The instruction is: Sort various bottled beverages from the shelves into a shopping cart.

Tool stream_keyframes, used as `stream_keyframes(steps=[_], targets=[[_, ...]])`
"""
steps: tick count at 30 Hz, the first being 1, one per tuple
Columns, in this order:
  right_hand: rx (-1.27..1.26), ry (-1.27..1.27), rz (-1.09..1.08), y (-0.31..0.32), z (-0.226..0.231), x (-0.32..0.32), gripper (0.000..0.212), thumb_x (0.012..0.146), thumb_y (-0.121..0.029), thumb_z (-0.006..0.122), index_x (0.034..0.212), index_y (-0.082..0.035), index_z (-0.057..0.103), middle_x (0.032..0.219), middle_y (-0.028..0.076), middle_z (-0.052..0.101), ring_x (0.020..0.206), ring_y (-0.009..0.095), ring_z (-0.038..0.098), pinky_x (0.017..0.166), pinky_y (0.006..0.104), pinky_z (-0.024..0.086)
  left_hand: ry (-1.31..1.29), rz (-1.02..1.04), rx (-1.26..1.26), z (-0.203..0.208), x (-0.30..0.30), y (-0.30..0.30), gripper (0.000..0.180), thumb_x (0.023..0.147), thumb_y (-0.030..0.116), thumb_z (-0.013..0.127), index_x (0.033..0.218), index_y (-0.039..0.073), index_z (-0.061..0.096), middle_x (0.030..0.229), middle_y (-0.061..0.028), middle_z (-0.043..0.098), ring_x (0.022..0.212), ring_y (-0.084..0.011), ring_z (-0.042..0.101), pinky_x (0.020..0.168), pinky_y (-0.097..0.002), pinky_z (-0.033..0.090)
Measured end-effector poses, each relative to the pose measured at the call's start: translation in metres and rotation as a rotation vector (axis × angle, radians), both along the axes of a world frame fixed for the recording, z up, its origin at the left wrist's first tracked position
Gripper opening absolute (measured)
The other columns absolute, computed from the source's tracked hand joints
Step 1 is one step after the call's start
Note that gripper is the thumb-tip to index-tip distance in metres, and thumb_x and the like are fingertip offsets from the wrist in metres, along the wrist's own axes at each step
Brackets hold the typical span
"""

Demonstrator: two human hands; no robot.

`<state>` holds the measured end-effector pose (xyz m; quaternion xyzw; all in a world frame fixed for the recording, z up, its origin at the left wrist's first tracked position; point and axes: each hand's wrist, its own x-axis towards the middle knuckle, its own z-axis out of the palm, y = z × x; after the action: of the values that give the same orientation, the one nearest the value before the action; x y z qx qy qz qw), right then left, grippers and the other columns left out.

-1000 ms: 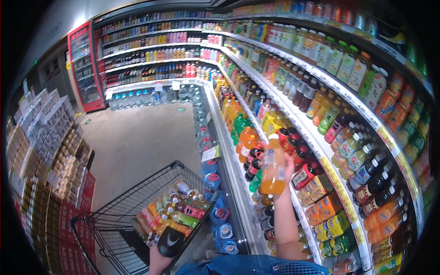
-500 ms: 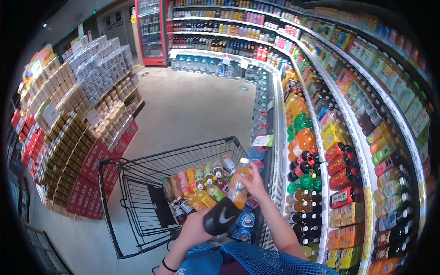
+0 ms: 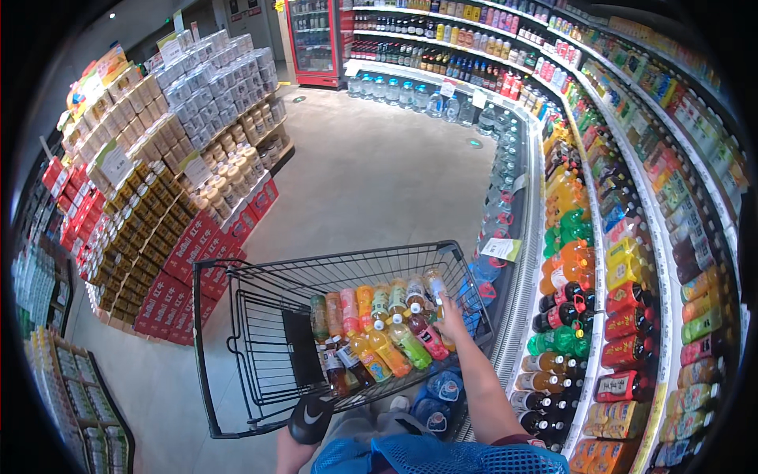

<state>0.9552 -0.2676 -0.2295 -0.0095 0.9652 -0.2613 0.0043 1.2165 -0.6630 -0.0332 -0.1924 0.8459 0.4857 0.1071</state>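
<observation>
My right hand point(image 3: 452, 322) reaches into the right end of the black wire shopping cart point(image 3: 237, 272), its fingers around an orange drink bottle point(image 3: 448, 343) that they mostly cover. A pink-labelled bottle point(image 3: 428, 336) lies beside it, then a green one point(image 3: 410, 345) and several orange and dark ones. Behind these runs another row of drink bottles point(image 3: 365, 306). At the lower edge, my left hand point(image 3: 295, 452) is by the cart's near side. A rounded black piece point(image 3: 310, 419) with a white mark sits over its fingers, hiding whether they hold anything.
Shelves of drinks curve along the right, with cola and juice packs point(image 3: 557, 316). Large water bottles point(image 3: 439, 395) stand at the shelf foot beside the cart. To the left rises a stepped display of cans point(image 3: 142, 229). A red-framed fridge point(image 3: 317, 47) stands at the back.
My right hand has lowered the orange drink bottle from above the cart into its right end. My left hand, with the black piece, has moved away from that bottle, down and left.
</observation>
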Motion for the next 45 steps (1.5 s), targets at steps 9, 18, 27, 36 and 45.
stream_keyframes(steps=[9,18,27,36,45], targets=[[0.304,-0.083,-0.164,0.012,-0.036,0.007,0.07,0.075,-0.014,0.065,0.136,-0.023,0.033,0.133,0.009,0.042,0.12,0.034,0.041,0.1,0.0519,0.03,-0.069,0.06,0.008,0.011,-0.014,0.009,0.033,0.057,0.005,0.072,0.088,0.001,0.062,0.066,-0.0047,0.063,0.057,-0.0097,0.057,0.053,-0.0276,0.047],[-0.174,0.089,-0.137,0.069,0.074,0.057,0.045,0.073,-0.019,0.068,0.114,-0.006,0.054,0.124,0.022,0.045,0.112,0.038,0.048,0.095,0.0398,0.04,0.115,-0.304,-0.202,-0.046,-0.074,0.027,0.026,0.069,0.015,0.07,0.088,-0.002,0.064,0.072,-0.0095,0.064,0.063,-0.0139,0.059,0.06,-0.0307,0.048],[0.559,0.998,-0.881,0.246,0.32,0.223,0.027,0.065,-0.004,0.062,0.092,-0.002,0.057,0.094,0.016,0.056,0.093,0.033,0.052,0.085,0.0423,0.039,0.087,-0.637,0.037,0.007,-0.141,0.089,0.027,0.069,0.013,0.071,0.088,-0.004,0.062,0.068,-0.0073,0.063,0.058,-0.0127,0.058,0.054,-0.0294,0.046],[1.158,0.776,-1.471,0.29,0.436,0.367,0.073,0.072,-0.021,0.066,0.136,-0.012,0.033,0.132,0.012,0.04,0.129,0.027,0.03,0.104,0.0512,0.016,0.138,-0.783,0.166,0.023,-0.151,0.122,0.036,0.069,0.005,0.065,0.103,-0.003,0.055,0.073,-0.0073,0.06,0.059,-0.0148,0.054,0.052,-0.027,0.043],[1.068,0.436,-1.643,0.315,0.431,0.355,0.104,0.062,-0.029,0.078,0.144,-0.018,0.014,0.124,0.007,0.046,0.124,0.026,0.035,0.103,0.0512,0.015,0.253,-0.755,0.215,0.006,-0.155,0.116,0.048,0.056,0.002,0.072,0.101,-0.001,0.057,0.092,-0.0085,0.064,0.08,-0.015,0.06,0.07,-0.0302,0.049]])
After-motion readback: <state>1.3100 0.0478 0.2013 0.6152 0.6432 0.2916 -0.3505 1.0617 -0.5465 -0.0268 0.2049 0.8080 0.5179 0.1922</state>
